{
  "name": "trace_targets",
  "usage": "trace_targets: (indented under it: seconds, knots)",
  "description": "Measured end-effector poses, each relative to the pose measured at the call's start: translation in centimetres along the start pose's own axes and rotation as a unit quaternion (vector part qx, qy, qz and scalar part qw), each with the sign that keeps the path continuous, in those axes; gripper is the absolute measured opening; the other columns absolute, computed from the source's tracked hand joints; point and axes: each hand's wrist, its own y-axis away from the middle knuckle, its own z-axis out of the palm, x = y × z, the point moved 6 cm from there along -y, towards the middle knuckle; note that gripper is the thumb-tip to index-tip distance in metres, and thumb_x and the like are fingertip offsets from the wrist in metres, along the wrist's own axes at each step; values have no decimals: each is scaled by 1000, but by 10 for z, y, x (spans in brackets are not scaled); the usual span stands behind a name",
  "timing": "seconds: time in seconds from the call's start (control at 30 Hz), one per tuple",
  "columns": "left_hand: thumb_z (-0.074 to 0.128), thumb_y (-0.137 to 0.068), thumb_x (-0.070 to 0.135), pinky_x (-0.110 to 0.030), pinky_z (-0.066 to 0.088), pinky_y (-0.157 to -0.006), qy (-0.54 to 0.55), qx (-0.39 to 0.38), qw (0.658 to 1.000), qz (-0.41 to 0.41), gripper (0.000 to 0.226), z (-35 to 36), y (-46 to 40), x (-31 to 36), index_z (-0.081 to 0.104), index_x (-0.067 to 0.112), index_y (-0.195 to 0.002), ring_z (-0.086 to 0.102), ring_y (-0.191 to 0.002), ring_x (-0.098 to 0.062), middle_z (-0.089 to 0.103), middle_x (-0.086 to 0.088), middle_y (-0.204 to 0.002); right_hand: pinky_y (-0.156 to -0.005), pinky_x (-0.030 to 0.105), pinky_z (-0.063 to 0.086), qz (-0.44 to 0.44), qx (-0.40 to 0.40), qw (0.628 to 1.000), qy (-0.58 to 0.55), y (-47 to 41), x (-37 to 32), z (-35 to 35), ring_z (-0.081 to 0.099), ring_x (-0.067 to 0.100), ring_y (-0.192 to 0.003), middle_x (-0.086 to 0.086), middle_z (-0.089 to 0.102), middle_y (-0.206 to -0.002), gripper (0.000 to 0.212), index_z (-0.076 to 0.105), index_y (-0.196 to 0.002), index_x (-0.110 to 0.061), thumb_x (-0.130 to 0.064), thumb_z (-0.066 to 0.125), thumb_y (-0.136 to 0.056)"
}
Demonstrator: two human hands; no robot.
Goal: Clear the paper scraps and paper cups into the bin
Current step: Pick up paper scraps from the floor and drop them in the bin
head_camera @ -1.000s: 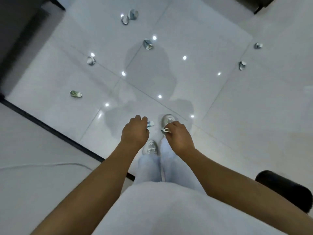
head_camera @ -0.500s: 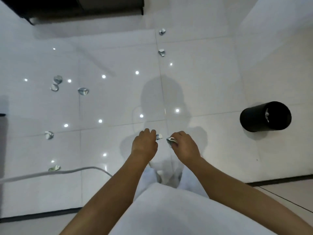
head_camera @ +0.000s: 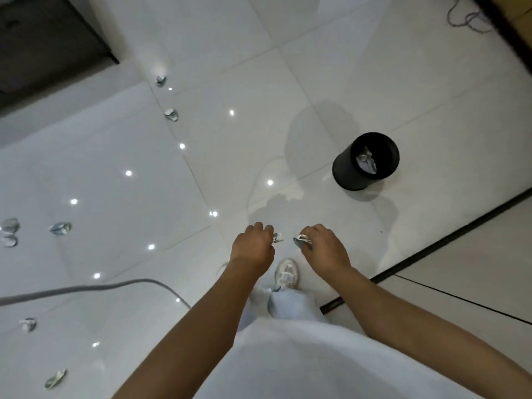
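Both fists, left hand [head_camera: 252, 245] and right hand [head_camera: 322, 247], pinch scraps; tossed from here, short of the bin [head_camera: 365, 161], they'd flutter wide.

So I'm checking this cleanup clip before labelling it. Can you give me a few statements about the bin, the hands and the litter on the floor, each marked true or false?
1. The black bin stands upright on the white floor. True.
2. The bin is empty. False: crumpled paper lies inside it.
3. Each hand grips a scrap: left hand, right hand. True.
4. All litter is already picked up. False: crushed cups, such as one at the left, lie on the floor.
5. The hands are above the bin. False: the bin is ahead and to the right of them.
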Motion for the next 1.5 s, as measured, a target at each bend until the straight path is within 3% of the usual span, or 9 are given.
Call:
trace_targets:
  seconds: [0.27,0.43,0.6,0.77,0.93,1.0,1.1,1.3,1.5]
  knots:
    - [44,-92,13,-32,35,-68,-59,-15,994,94,31,-33,-95,91,48,7,-122,52,-101,-29,52,-12,-114,-75,35,47,64,50,997,-16,-49,76,-78,53,26,-99,5,57,-111,20,63,-108,-15,-25,54,-95]
    - [44,-93,13,-33,41,-75,-89,-33,986,141,33,-59,-175,138,46,7,-125,51,-105,-28,52,-11,-118,-73,36,48,112,77,991,-15,-97,119,-132,53,26,-100,4,56,-110,18,62,-107,-16,-24,53,-94]
    - [47,-89,11,-32,35,-70,-105,-40,978,178,26,-91,-245,180,51,7,-115,52,-102,-29,53,-12,-112,-77,36,48,145,60,987,-31,-141,151,-177,52,25,-104,4,55,-113,20,61,-111,-16,-21,52,-93]
    - [45,-91,11,-31,36,-71,-117,-46,974,190,25,-106,-299,209,51,8,-114,52,-101,-29,53,-11,-112,-79,34,43,123,82,988,-38,-173,175,-203,52,26,-99,7,56,-107,20,62,-107,-11,-16,51,-91]
    - [44,-93,12,-29,33,-69,-124,-53,971,198,25,-90,-342,239,51,8,-117,53,-100,-27,54,-10,-112,-66,35,46,59,114,992,-5,-208,203,-215,60,33,-79,15,64,-87,11,68,-90,-2,-3,61,-82]
    - [44,-93,14,-29,35,-69,-117,-50,974,188,27,-79,-360,249,52,9,-118,54,-99,-27,55,-10,-111,-70,32,47,54,83,995,19,-225,224,-208,60,30,-86,12,64,-98,17,67,-102,-6,-8,58,-87]
    - [44,-91,13,-31,38,-69,-95,-60,982,150,27,-56,-385,261,52,9,-117,53,-98,-28,55,-10,-109,-73,22,34,58,46,997,32,-248,259,-196,57,22,-98,4,60,-112,25,61,-116,-14,-19,52,-94]
    - [46,-89,13,-32,35,-66,-75,-92,986,113,25,-8,-423,278,51,8,-113,51,-95,-29,54,-11,-106,-79,30,47,77,26,997,-4,-286,316,-185,55,24,-100,6,58,-113,21,59,-114,-14,-19,50,-95]
    - [45,-90,17,-34,38,-68,0,-98,995,8,25,24,-461,275,52,9,-113,52,-98,-30,52,-10,-107,-65,31,35,106,7,994,-20,-340,361,-170,53,29,-95,10,57,-107,21,61,-108,-12,-13,49,-90]
